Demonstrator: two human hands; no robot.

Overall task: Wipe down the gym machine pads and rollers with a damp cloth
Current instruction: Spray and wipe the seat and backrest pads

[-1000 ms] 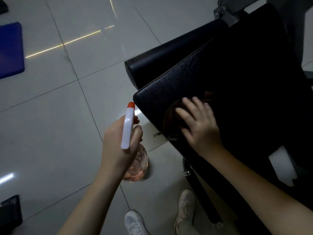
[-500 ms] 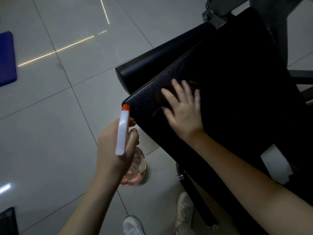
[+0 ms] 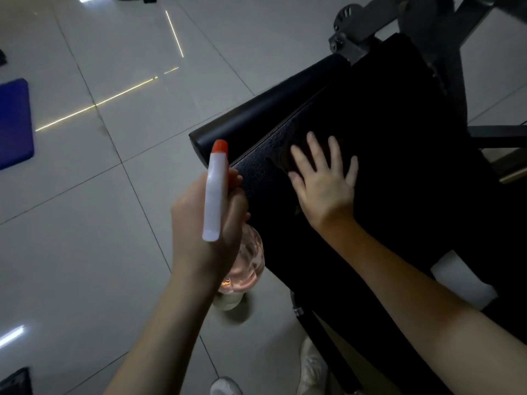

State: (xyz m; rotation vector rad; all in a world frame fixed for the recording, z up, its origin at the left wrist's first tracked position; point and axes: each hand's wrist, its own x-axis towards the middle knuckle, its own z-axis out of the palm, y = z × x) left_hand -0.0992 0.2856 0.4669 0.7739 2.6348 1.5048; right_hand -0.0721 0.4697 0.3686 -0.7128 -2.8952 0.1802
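Note:
A black textured machine pad fills the right half of the view, with a black roller along its far left edge. My right hand lies flat with fingers spread on the pad's near left corner, pressing a dark cloth that shows only past my fingertips. My left hand grips a spray bottle with a white head, an orange nozzle and a clear body of pinkish liquid, held just left of the pad's corner.
Grey metal frame parts rise at the pad's far end. A white label sits on the pad's near right side. A blue mat lies on the tiled floor far left. White shoes stand below the pad.
My right hand has slid with the cloth away from me and to the right across the pad, its fingers spreading wider. The left hand keeps holding the bottle beside the corner.

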